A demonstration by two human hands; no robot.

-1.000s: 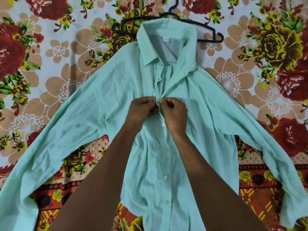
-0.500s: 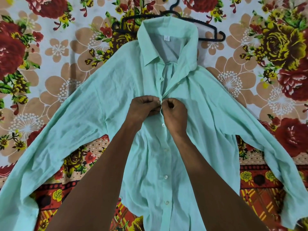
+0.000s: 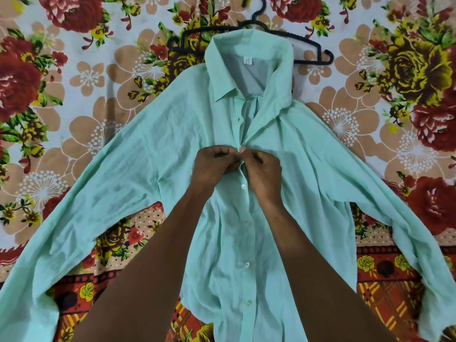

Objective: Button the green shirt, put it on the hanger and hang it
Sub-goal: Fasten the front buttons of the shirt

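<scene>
Green shirt (image 3: 153,174) lies flat, front up, sleeves spread, on a floral bedsheet (image 3: 74,77). Black hanger (image 3: 313,49) sits just above the shirt's collar (image 3: 283,60), partly under it, hook pointing away from the shirt. Both hands meet at the shirt's placket, just below the open collar V. Left hand (image 3: 213,166) is pinched shut on the placket edge; right hand (image 3: 262,172) is pinched on the opposite edge, thumb tip touching the left hand's fingertips. Button being worked is hidden by the fingers. Below the hands, four buttons (image 3: 243,186) look fastened.
</scene>
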